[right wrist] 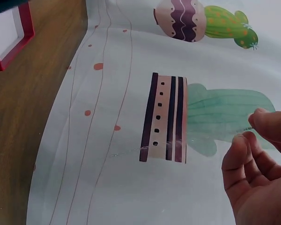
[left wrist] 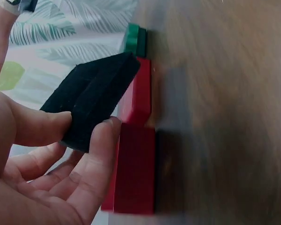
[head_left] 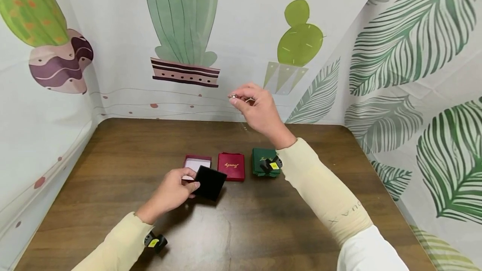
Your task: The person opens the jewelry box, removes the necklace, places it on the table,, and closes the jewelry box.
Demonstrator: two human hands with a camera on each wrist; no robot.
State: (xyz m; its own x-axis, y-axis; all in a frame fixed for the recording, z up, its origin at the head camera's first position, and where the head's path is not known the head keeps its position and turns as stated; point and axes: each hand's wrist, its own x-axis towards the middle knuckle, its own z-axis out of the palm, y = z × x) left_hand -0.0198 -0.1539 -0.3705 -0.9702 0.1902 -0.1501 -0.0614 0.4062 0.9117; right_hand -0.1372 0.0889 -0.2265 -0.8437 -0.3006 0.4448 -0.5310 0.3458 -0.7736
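My left hand (head_left: 169,190) pinches a square black pad (head_left: 210,183) between thumb and fingers, held tilted above the table. In the left wrist view the pad (left wrist: 91,91) looks thick and soft, with a faint line across its face. Higher up, at the far edge of the table, my right hand (head_left: 260,110) pinches a fine, shiny necklace chain (right wrist: 124,153) at its fingertips. The chain hangs down thin and hard to see. Just behind the pad is an open red box (head_left: 198,157) with a white inside, partly covered by the left hand and pad.
To the right of the open box lies a red square box or lid (head_left: 231,167) with gold "Jewelry" lettering. A green box (head_left: 263,154) is farther right, partly behind the right wrist's camera (head_left: 272,164). Patterned cloth (head_left: 124,62) surrounds the wooden table (head_left: 263,229).
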